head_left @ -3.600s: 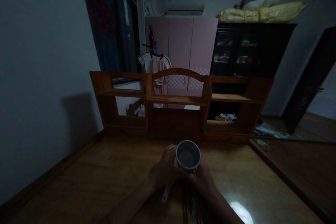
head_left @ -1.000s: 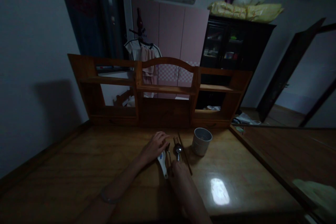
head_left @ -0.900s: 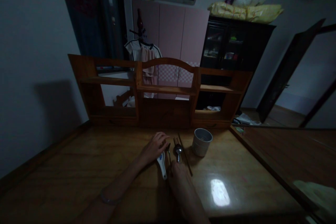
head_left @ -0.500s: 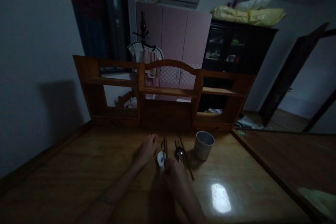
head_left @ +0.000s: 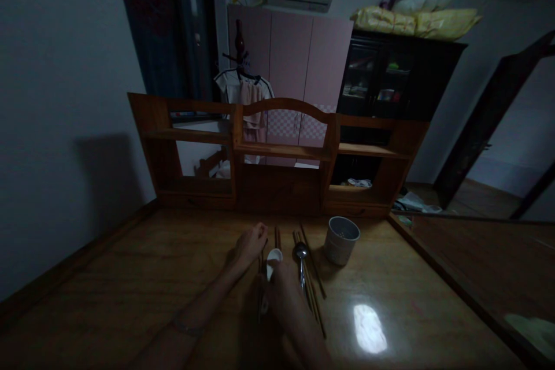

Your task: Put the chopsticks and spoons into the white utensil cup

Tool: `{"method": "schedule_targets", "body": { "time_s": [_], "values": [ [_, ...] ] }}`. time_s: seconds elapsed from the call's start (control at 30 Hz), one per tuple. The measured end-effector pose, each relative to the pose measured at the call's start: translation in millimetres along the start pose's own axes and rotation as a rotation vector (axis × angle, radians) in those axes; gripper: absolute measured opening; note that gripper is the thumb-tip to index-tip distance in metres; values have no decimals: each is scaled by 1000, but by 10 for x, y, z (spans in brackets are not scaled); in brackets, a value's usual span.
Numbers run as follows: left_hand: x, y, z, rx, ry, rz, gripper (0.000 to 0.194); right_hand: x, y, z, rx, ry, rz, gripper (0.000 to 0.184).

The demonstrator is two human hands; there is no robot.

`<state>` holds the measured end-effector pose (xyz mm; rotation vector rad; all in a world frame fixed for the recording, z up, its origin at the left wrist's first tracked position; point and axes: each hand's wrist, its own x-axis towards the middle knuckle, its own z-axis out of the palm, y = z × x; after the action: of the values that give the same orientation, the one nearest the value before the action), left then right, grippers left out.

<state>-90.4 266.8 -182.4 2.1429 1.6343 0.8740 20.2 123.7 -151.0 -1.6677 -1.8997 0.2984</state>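
My left hand [head_left: 252, 244] is over the table with its fingers curled together; what they hold, if anything, is hidden. A thin dark utensil [head_left: 260, 269] lies between my hands, its upper end by my left fingers, its kind too dim to tell. My right hand [head_left: 284, 290] is closed around its lower part. Partly under my right hand lies a white ceramic spoon [head_left: 274, 256]. Just to the right is a metal spoon [head_left: 301, 251] on the table. Chopsticks [head_left: 277, 237] show above the white spoon, and several more chopsticks [head_left: 314, 266] lie right of the metal one.
A grey cup [head_left: 341, 243] stands right of the utensils on the wooden table [head_left: 173, 283]. A wooden shelf unit [head_left: 281, 153] rises along the back edge. A bright reflection shows at the front right, and a wall [head_left: 104, 185] borders the left side.
The thin utensil has moved left off the white spoon with my right hand, and the white spoon's bowl is now uncovered. My left hand stays close by, fingers still curled.
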Motion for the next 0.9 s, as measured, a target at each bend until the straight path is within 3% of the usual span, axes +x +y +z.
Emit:
{"method": "schedule_targets", "body": {
  "time_s": [0.1,0.17,0.33,0.43,0.57,0.7,0.8,0.9],
  "values": [
    [-14,11,2,9,-12,3,22,49,176,-280,-205,105,177,24],
    [-23,21,-1,8,-16,4,22,68,283,-352,-369,115,201,32],
    [-20,25,-14,4,-16,-11,25,92,400,-209,-567,18,137,52],
    [-16,21,-14,2,-4,-27,24,114,425,-175,-526,-42,109,50],
    [-24,29,-22,-15,28,-49,22,186,411,-320,-458,-33,44,54],
    [-19,13,-78,-56,85,-85,20,341,158,-457,-223,-20,-56,56],
    [21,-48,-142,-94,123,-103,20,445,-117,-350,-79,-122,-136,52],
    [81,-137,-177,-126,147,-119,21,492,-275,-89,-60,-160,-173,56]
  ]
}}
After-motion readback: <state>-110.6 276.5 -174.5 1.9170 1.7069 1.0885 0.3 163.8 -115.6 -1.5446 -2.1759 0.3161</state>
